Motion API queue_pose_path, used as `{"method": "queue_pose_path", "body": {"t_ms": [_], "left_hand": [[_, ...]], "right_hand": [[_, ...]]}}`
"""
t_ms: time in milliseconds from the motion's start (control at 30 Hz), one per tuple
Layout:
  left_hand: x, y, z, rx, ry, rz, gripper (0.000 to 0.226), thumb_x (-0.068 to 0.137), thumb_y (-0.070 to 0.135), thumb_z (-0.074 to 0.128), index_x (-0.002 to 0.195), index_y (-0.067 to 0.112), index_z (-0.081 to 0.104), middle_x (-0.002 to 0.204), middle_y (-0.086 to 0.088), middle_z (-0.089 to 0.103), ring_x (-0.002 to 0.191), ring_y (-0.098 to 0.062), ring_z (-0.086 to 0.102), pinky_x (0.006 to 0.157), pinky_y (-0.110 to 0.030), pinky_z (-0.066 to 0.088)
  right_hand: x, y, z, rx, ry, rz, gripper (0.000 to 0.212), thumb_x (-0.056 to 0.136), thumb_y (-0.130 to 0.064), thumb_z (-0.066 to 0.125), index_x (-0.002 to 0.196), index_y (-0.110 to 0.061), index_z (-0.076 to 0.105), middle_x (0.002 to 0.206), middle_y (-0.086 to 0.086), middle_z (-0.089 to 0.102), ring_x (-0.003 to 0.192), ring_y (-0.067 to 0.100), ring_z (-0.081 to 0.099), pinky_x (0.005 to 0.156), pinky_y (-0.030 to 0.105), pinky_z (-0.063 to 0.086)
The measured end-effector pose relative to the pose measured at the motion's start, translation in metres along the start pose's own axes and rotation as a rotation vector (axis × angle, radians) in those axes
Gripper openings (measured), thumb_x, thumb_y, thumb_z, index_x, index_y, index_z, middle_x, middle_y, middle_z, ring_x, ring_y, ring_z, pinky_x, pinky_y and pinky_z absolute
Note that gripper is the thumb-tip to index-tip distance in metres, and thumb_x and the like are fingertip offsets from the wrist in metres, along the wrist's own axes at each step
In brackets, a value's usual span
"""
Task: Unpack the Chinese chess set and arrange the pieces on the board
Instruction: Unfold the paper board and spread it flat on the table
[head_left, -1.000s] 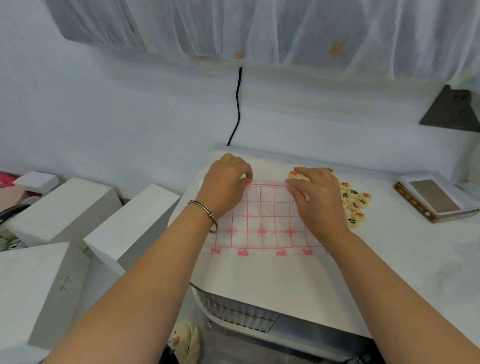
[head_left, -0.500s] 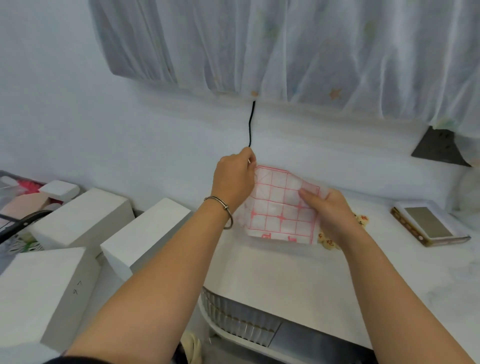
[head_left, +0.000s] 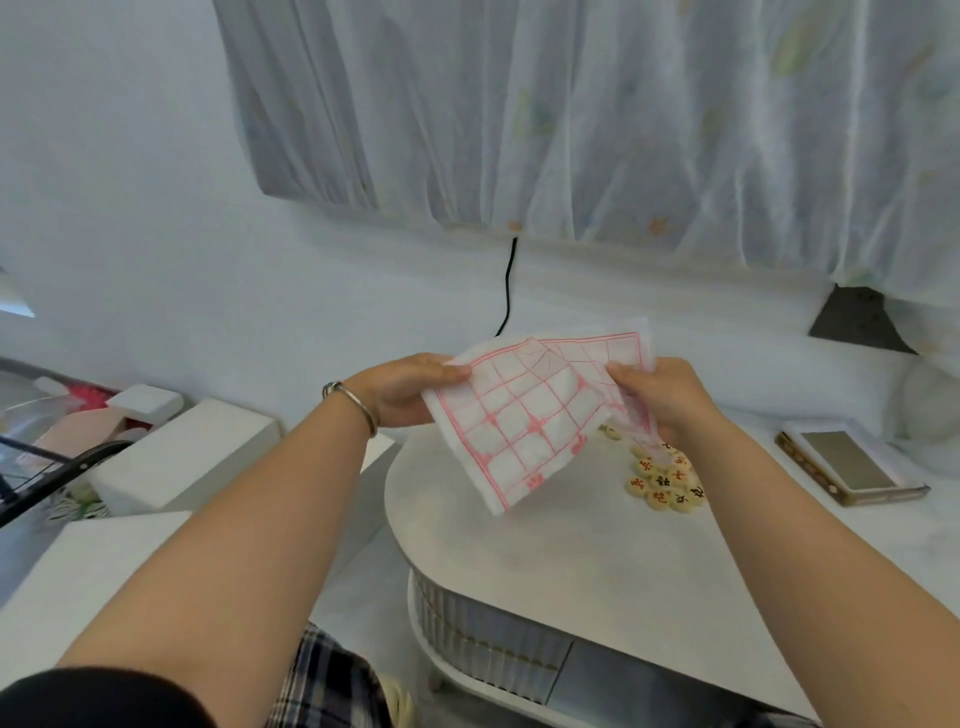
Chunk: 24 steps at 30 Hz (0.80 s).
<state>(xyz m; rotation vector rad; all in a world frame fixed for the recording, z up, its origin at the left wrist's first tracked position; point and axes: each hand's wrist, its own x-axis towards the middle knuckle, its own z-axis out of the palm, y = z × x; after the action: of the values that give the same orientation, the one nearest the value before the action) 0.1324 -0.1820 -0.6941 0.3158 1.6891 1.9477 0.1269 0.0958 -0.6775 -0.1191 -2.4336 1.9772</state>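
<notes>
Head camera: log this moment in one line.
paper board: partly folded, held above table | left hand: pinches left edge | right hand: pinches right edge | pieces: on table

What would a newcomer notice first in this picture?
First the white board sheet with a red grid, held partly folded in the air between the left hand and the right hand, above the white table. Then the cream chess pieces heaped on the table just below the right hand.

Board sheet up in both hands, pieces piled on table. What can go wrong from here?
The thin white red-gridded sheet hangs folded between the left hand and right hand; pulling it open hard might tear it. Laid down here, it could scatter the pile of cream round pieces.
</notes>
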Motion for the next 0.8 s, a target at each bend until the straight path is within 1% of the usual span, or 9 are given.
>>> {"method": "queue_pose_path", "body": {"t_ms": [67, 200, 300, 333, 400, 533, 633, 733, 800], "left_hand": [[-0.001, -0.016, -0.008, -0.074, 0.062, -0.010, 0.064, 0.055, 0.022, 0.088, 0.111, 0.004, 0.062, 0.105, -0.011, 0.071, 0.096, -0.024, 0.069, 0.079, -0.035, 0.058], [0.001, -0.033, 0.004, -0.117, 0.397, 0.039, 0.024, 0.087, 0.006, 0.060, 0.110, 0.003, 0.061, 0.093, -0.009, 0.072, 0.077, -0.017, 0.072, 0.075, -0.032, 0.059], [0.009, -0.042, 0.008, 0.004, 0.701, 0.145, 0.010, 0.090, 0.014, 0.060, 0.090, 0.006, 0.066, 0.093, -0.015, 0.068, 0.077, -0.024, 0.069, 0.076, -0.036, 0.057], [0.011, -0.042, 0.007, 0.113, 0.776, 0.175, 0.012, 0.089, 0.018, 0.062, 0.083, 0.008, 0.066, 0.090, -0.014, 0.066, 0.081, -0.026, 0.066, 0.079, -0.036, 0.055], [0.013, -0.041, 0.007, 0.363, 0.831, 0.220, 0.018, 0.086, 0.026, 0.063, 0.075, 0.012, 0.061, 0.079, -0.007, 0.058, 0.076, -0.019, 0.057, 0.074, -0.031, 0.048], [0.006, -0.025, 0.027, 0.620, 0.702, 0.288, 0.035, 0.089, 0.024, 0.059, 0.063, 0.004, 0.050, 0.067, -0.007, 0.040, 0.063, -0.015, 0.038, 0.061, -0.026, 0.032], [0.005, -0.014, 0.046, 0.695, 0.684, 0.332, 0.043, 0.088, 0.022, 0.062, 0.054, 0.004, 0.045, 0.058, -0.006, 0.042, 0.055, -0.017, 0.040, 0.057, -0.025, 0.035], [0.007, -0.010, 0.059, 0.740, 0.724, 0.392, 0.051, 0.084, 0.019, 0.068, 0.047, 0.017, 0.032, 0.050, 0.001, 0.031, 0.048, -0.013, 0.030, 0.050, -0.023, 0.028], [0.006, -0.009, 0.062, 0.732, 0.761, 0.424, 0.044, 0.080, 0.021, 0.072, 0.049, 0.015, 0.041, 0.052, 0.000, 0.038, 0.049, -0.013, 0.034, 0.049, -0.023, 0.032]], "right_hand": [[0.001, 0.003, -0.002, -0.025, 0.080, 0.009, 0.026, 0.087, -0.017, 0.066, 0.104, 0.004, 0.066, 0.101, 0.016, 0.069, 0.090, 0.030, 0.067, 0.087, 0.040, 0.054], [0.001, 0.011, 0.000, -0.193, 0.189, -0.027, 0.036, 0.088, -0.025, 0.063, 0.075, 0.009, 0.061, 0.074, 0.026, 0.062, 0.068, 0.028, 0.058, 0.062, 0.034, 0.046], [-0.004, 0.020, 0.000, -0.327, 0.267, -0.162, 0.037, 0.093, -0.018, 0.055, 0.059, -0.010, 0.045, 0.057, 0.005, 0.040, 0.057, 0.020, 0.039, 0.052, 0.026, 0.029], [-0.007, 0.022, -0.002, -0.304, 0.296, -0.224, 0.029, 0.094, -0.015, 0.054, 0.066, -0.009, 0.056, 0.063, 0.004, 0.050, 0.062, 0.020, 0.047, 0.057, 0.024, 0.036], [-0.014, 0.023, -0.004, -0.314, 0.361, -0.340, 0.019, 0.093, -0.013, 0.055, 0.106, -0.009, 0.069, 0.109, 0.005, 0.065, 0.105, 0.019, 0.057, 0.091, 0.021, 0.039], [-0.023, 0.017, -0.004, -0.673, 0.320, -0.519, 0.072, 0.085, -0.024, 0.067, 0.146, -0.022, 0.029, 0.154, 0.003, 0.023, 0.143, 0.020, 0.015, 0.116, 0.031, 0.012], [-0.028, 0.004, 0.008, -0.975, 0.163, -0.628, 0.080, 0.080, -0.041, 0.069, 0.146, -0.026, 0.026, 0.157, 0.000, 0.016, 0.145, 0.020, 0.004, 0.119, 0.042, -0.002], [-0.028, -0.004, 0.022, -1.021, 0.014, -0.659, 0.051, 0.080, -0.045, 0.067, 0.127, -0.026, 0.055, 0.144, -0.004, 0.042, 0.142, 0.015, 0.018, 0.118, 0.044, -0.006], [-0.028, -0.006, 0.027, -1.000, 0.030, -0.692, 0.026, 0.084, -0.038, 0.065, 0.103, -0.021, 0.067, 0.124, -0.003, 0.060, 0.132, 0.014, 0.036, 0.119, 0.043, -0.002]]}}
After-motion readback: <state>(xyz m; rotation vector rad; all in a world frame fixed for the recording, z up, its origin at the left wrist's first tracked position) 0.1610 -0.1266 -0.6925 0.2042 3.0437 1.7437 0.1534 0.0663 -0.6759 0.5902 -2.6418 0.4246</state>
